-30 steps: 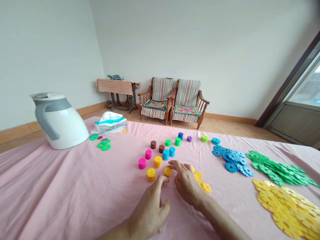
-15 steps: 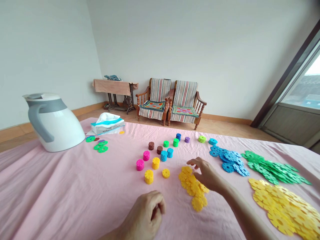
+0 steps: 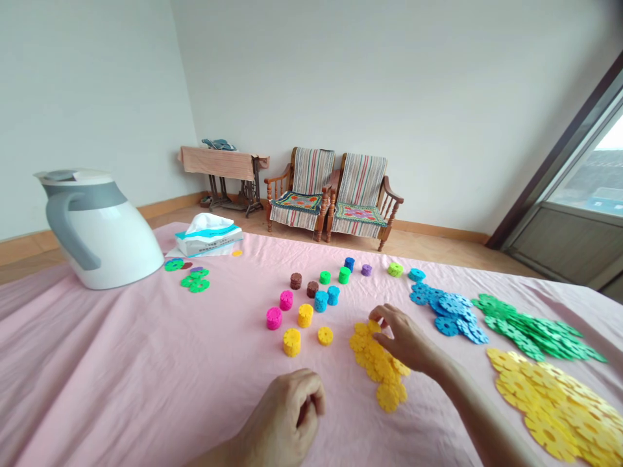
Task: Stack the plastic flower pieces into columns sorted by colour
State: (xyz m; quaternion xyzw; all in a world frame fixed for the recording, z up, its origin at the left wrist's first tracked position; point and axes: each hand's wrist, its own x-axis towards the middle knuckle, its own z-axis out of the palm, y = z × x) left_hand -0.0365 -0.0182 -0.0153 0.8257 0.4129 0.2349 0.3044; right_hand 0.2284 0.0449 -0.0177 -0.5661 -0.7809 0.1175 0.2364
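Observation:
My right hand (image 3: 396,334) is at the far end of a loose pile of yellow snowflake discs (image 3: 377,363). Its thumb and index finger close around a yellow disc (image 3: 374,326) at the top of that pile. Closer to me, my left hand (image 3: 287,412) is curled into a loose fist above the cloth; whatever its palm may hold is hidden. Beyond it are a short yellow stack (image 3: 325,335) and two taller yellow stacks, one of them the near yellow stack (image 3: 291,342).
Pink stacks (image 3: 274,318), brown stacks (image 3: 296,281), blue stacks (image 3: 320,301) and green stacks (image 3: 344,275) stand farther back. Piles of blue discs (image 3: 450,311), green discs (image 3: 535,327) and larger yellow discs (image 3: 559,408) lie right. A jug (image 3: 111,240) and tissue box (image 3: 209,240) stand left.
My right hand has lowered slightly onto the far end of the yellow pile, and its thumb and index finger have come around a disc. My left hand remains curled in nearly the same place.

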